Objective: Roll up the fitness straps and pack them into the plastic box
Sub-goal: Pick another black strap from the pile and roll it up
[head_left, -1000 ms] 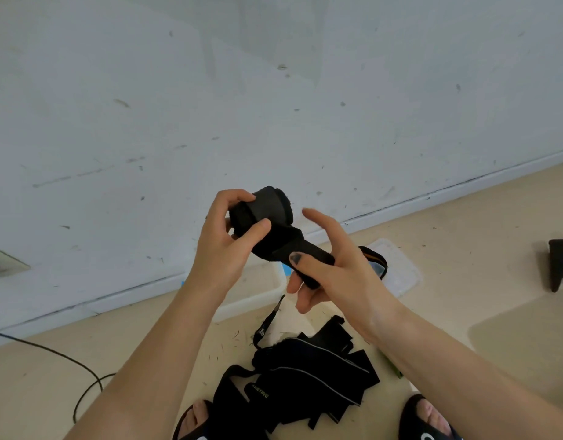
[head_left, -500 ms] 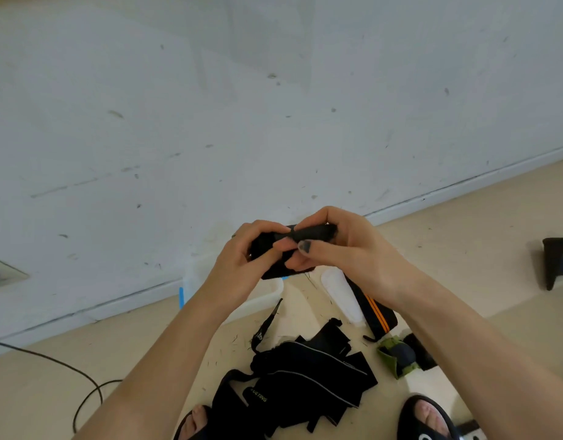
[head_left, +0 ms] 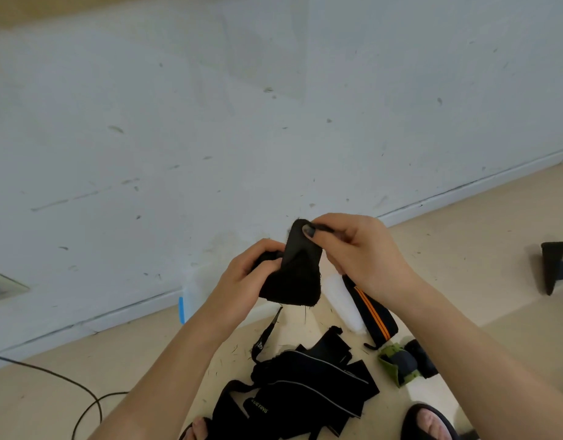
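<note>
Left hand (head_left: 245, 274) gripped black strap (head_left: 294, 274) roll; right hand (head_left: 356, 249) pinched its upper end; loose straps (head_left: 305, 382) lay on floor.

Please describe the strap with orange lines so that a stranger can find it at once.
Look at the floor under the right hand. There the striped strap lies beside a white lid. Only it has orange stripes; the pile nearby is black.

held strap (head_left: 294, 271) is plain black, the floor one (head_left: 370, 309) black with orange stripes, another wrap (head_left: 397, 365) olive green
</note>
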The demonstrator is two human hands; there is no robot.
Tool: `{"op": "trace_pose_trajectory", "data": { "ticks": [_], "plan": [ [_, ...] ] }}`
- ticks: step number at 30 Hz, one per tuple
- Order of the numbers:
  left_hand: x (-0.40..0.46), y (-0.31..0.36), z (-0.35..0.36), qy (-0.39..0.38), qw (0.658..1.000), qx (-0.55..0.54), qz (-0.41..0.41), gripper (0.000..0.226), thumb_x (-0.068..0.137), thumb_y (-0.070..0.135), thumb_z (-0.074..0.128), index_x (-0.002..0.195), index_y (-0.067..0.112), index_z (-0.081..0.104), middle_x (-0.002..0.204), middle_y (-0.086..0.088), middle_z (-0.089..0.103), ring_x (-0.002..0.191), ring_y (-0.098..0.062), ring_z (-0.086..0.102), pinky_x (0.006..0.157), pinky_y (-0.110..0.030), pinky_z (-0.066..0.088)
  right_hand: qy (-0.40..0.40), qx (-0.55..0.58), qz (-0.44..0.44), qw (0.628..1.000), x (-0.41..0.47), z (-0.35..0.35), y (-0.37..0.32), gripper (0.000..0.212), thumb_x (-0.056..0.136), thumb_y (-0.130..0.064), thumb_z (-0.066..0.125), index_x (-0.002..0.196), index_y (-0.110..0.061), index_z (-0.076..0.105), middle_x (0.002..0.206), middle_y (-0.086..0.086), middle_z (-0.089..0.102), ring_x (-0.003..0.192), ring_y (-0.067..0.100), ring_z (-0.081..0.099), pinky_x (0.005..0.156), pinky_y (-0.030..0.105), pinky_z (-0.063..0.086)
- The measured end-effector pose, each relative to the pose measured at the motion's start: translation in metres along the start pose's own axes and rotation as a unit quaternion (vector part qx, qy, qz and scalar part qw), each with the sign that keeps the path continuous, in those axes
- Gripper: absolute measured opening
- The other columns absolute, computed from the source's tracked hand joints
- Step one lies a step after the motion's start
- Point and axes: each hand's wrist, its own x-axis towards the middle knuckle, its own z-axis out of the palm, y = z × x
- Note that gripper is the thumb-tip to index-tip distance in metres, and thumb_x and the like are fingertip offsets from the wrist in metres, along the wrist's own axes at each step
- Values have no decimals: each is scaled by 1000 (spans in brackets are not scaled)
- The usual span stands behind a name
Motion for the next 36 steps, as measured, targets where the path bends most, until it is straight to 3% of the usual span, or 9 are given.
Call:
{"op": "trace_pose_trajectory", "data": {
  "ticks": [4, 9, 12, 17, 20, 25, 29, 32, 36],
  "plan": [
    [3, 3, 10, 8, 998, -57, -12, 31, 100, 29, 40, 96, 21, 70, 94, -8, 67, 89, -18, 65, 79, -42, 50, 75, -73, -62, 993, 6, 16, 7, 26, 103, -20, 61, 79, -13, 67, 69, 0, 54, 67, 13, 49, 61, 20, 36],
    [0, 3, 13, 11, 997, -77, 1, 58, 88, 64, 44, 105, 12, 63, 106, -21, 65, 105, -39, 65, 90, -57, 55, 88, 51, 55, 993, 5, 33, 5, 38, 105, -26, 57, 73, -7, 57, 59, -6, 45, 56, 7, 40, 54, 21, 31],
    [-5, 6, 10, -10, 998, -64, 25, 38, 82, 58, 58, 98, 24, 67, 94, -9, 67, 92, -26, 68, 79, -42, 57, 105, 77, 82, 988, 2, 37, 5, 39, 105, -26, 57, 71, -7, 55, 57, -9, 44, 54, 8, 39, 52, 21, 31],
    [-10, 12, 6, 0, 998, -27, 51, 16, 83, 29, 66, 98, 23, 66, 89, -4, 67, 87, -22, 69, 76, -29, 58, 55, 129, 135, 981, 1, 42, 6, 36, 107, -29, 54, 79, -6, 61, 64, -4, 54, 60, 10, 49, 58, 26, 40],
    [-13, 13, 5, 28, 998, -16, 50, 29, 80, 27, 69, 108, 27, 60, 96, 4, 68, 90, -13, 69, 75, -23, 55, 41, 187, 153, 970, 2, 44, 6, 37, 107, -28, 53, 89, 4, 60, 72, 7, 54, 66, 16, 51, 62, 33, 42],
    [-15, 9, 3, 35, 998, -22, 57, 53, 73, 32, 75, 117, 33, 45, 108, 9, 64, 99, -13, 68, 80, -35, 61, 41, 218, 164, 961, 2, 45, 6, 36, 106, -28, 57, 89, 4, 60, 76, 10, 54, 72, 20, 52, 69, 38, 42],
    [-19, 11, 6, 27, 995, 14, 97, 54, 79, 21, 72, 123, 31, 42, 115, 16, 59, 101, -11, 65, 82, -39, 62, 23, 301, 232, 925, 1, 44, 9, 29, 102, -25, 63, 106, 4, 67, 94, 17, 64, 86, 28, 61, 81, 46, 47],
    [-18, 9, 7, 24, 991, 43, 121, 59, 80, 18, 71, 127, 33, 40, 122, 8, 47, 98, -20, 62, 78, -40, 61, -6, 398, 302, 866, -3, 45, 11, 28, 100, -20, 65, 116, 3, 68, 105, 20, 68, 95, 32, 65, 94, 52, 52],
    [-17, 6, 14, 34, 971, 137, 193, 58, 78, 18, 69, 125, 36, 42, 124, 4, 40, 112, -19, 51, 90, -23, 50, -44, 475, 365, 799, -4, 46, 13, 37, 103, -15, 54, 131, 7, 60, 112, 21, 61, 103, 34, 60, 83, 43, 57]
  ]
}}
